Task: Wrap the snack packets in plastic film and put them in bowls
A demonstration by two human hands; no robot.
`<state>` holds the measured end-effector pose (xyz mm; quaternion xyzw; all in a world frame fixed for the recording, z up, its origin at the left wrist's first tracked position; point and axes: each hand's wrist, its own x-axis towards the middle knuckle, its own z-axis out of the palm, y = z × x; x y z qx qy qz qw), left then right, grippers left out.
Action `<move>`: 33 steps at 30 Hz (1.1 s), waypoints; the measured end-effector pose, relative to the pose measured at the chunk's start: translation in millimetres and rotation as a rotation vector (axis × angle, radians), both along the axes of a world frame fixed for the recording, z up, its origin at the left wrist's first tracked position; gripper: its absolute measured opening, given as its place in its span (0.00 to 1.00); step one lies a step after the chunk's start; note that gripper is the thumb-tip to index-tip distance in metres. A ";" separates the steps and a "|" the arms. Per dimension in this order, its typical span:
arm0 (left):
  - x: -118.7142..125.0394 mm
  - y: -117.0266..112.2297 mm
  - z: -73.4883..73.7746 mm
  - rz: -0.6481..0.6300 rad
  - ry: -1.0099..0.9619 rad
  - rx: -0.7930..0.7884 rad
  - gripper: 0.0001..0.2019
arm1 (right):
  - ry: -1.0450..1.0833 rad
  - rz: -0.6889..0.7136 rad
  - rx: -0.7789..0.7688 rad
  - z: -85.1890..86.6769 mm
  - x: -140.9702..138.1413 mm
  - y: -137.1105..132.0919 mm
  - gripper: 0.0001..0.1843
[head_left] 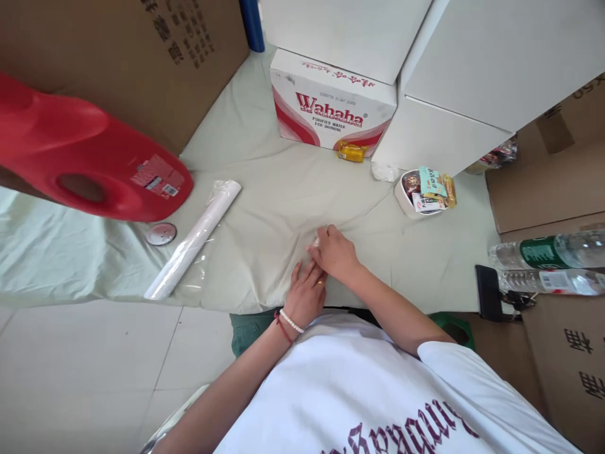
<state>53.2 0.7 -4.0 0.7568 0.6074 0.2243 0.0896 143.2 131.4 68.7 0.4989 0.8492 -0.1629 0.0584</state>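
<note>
My right hand (336,253) is closed over the pale green cloth (265,233), near the table's front edge. Its fingertips pinch a small, pale crumpled thing (316,241), mostly covered by the fingers, so its kind cannot be made out. Just below it, my left hand (306,294) rests palm down with its fingers apart on the cloth, touching the right hand. A beaded bracelet (292,320) circles the left wrist. Folds in the cloth run out from around both hands.
A plastic-wrapped white roll (193,239), a round tin (161,234) and a red jug (94,157) are left. Behind stands a Wahaha carton (331,104) with a yellow packet (351,151). A snack-filled white bowl (407,205), plastic bottles (576,249) and a phone (488,293) are right.
</note>
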 end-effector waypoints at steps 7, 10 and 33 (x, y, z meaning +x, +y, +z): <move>-34.5 -7.5 -16.8 0.127 -0.145 0.095 0.12 | -0.055 0.029 0.101 -13.5 -5.2 -3.8 0.25; -42.7 2.9 -18.6 0.188 -0.183 0.105 0.11 | -0.016 0.036 0.114 -8.6 1.3 -6.0 0.17; -28.9 13.6 -18.9 0.302 0.097 0.165 0.06 | 0.806 -0.877 0.138 86.9 320.1 282.9 0.23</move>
